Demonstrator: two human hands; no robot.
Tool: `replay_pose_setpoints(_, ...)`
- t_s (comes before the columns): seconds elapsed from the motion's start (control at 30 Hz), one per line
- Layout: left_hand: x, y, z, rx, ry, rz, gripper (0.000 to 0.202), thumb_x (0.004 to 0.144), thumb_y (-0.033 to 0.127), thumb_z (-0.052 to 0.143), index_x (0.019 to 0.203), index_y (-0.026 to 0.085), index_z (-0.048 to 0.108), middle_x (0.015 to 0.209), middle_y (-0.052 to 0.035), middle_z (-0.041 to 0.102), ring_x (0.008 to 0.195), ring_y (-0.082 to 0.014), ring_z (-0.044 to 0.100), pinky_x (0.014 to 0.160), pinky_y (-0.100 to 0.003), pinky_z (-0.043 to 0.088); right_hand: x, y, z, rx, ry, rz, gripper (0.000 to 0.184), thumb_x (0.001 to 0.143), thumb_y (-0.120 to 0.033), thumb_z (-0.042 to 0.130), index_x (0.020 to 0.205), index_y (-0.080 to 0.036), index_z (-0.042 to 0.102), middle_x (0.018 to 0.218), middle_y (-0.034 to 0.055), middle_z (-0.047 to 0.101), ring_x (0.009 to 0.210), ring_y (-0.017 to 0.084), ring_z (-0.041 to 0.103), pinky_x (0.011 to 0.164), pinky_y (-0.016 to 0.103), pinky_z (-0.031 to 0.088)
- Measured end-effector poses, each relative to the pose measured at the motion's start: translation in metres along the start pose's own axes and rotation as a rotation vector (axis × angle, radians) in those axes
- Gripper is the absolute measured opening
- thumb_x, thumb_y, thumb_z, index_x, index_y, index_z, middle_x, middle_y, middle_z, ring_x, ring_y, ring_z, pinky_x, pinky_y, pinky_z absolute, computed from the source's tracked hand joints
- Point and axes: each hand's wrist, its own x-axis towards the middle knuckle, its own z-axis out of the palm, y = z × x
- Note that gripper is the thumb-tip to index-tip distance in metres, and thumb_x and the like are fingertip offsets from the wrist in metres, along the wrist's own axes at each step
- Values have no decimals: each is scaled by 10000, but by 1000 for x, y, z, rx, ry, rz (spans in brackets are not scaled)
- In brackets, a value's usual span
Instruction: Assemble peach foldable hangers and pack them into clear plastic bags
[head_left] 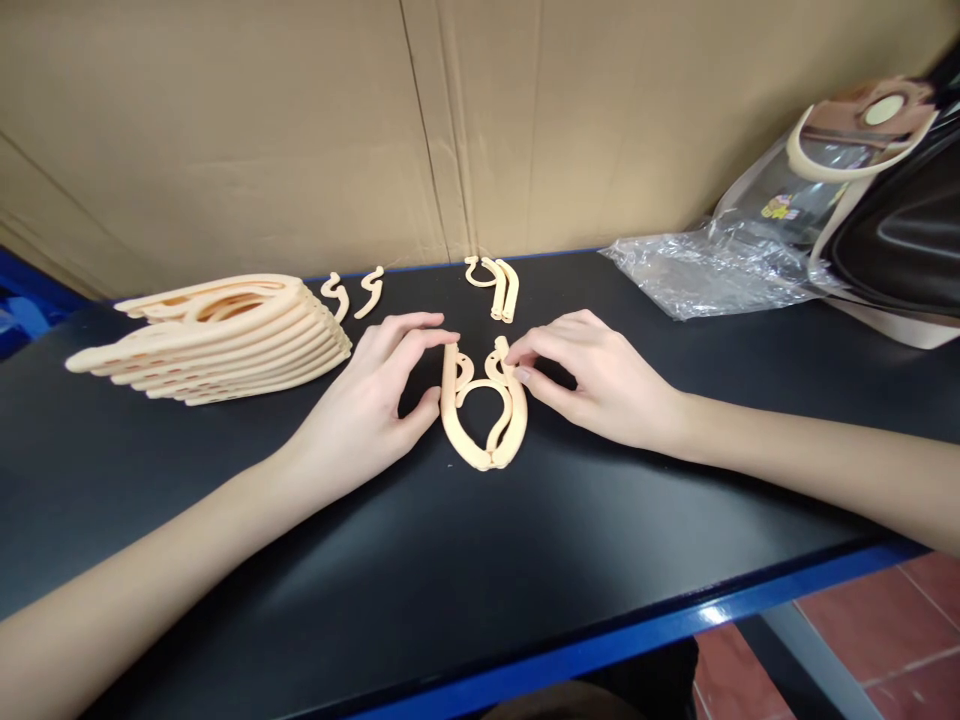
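Observation:
A cream plastic folding hanger [484,410] lies folded into a narrow loop on the black table top [480,560]. My left hand [375,400] curls round its left arm, thumb and fingertips touching the plastic. My right hand [592,375] pinches the top of its right arm with the fingertips. Both hands rest on the table.
A stack of several folded cream hangers [217,335] lies at the left. Two loose hooks [352,292] and another hanger part [495,285] lie by the cardboard wall [450,120]. Clear plastic wrap [712,270] and bagged goods [862,170] sit at the right. The blue table edge [675,625] runs in front.

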Motion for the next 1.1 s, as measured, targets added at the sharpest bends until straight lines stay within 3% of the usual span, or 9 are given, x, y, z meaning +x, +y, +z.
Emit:
replay_pose_setpoints(0.33,-4,6,2,-46,-73,114,440,921,248,505,1360,229,476,1484,-116,459,1386,-310,422,1146,-541,386,1,1,-1,-41,-54,0,150,993,-251,533,959,-178,659,890,30,721,853,196,643,907,367,381)
replay_pose_setpoints(0.5,-6,9,2,-73,-117,139,514,937,389,574,1403,212,447,1521,-134,444,1412,-317,410,1138,-508,404,2,2,-1,13,-109,-81,175,1015,-254,493,1010,-178,650,972,50,724,886,200,612,852,360,381)
replay_pose_setpoints(0.77,-6,11,2,-57,-115,100,711,884,511,632,1474,217,368,1314,-93,635,1188,-298,582,1026,-456,459,1,0,-4,137,-133,-148,174,1023,-244,472,1089,-184,621,1071,73,704,968,202,606,870,369,408)
replay_pose_setpoints(0.83,-4,11,-1,-20,-94,131,723,871,520,638,1469,208,378,1281,-96,645,1144,-301,600,1008,-454,463,1,0,-4,191,-87,-80,168,1010,-286,512,1100,-184,610,1063,71,695,943,194,606,852,354,429)
replay_pose_setpoints(0.93,-1,11,-9,105,-29,175,662,876,510,627,1437,215,436,1281,-101,641,1143,-324,599,1012,-477,452,2,4,-3,330,-49,150,222,980,-385,568,1044,-183,633,944,33,673,784,154,576,705,292,434)
replay_pose_setpoints(1.0,1,10,-15,211,46,216,601,904,481,605,1430,235,452,1318,-95,627,1174,-337,583,1041,-492,421,4,10,-2,461,-99,283,274,950,-440,604,889,-176,643,772,-18,606,653,121,499,599,264,368)
replay_pose_setpoints(1.1,1,8,-19,323,107,271,562,946,420,575,1453,231,423,1372,-104,594,1211,-348,561,1055,-497,396,8,17,-1,712,-181,345,312,902,-446,664,768,-165,633,701,-43,544,643,108,477,603,256,346)
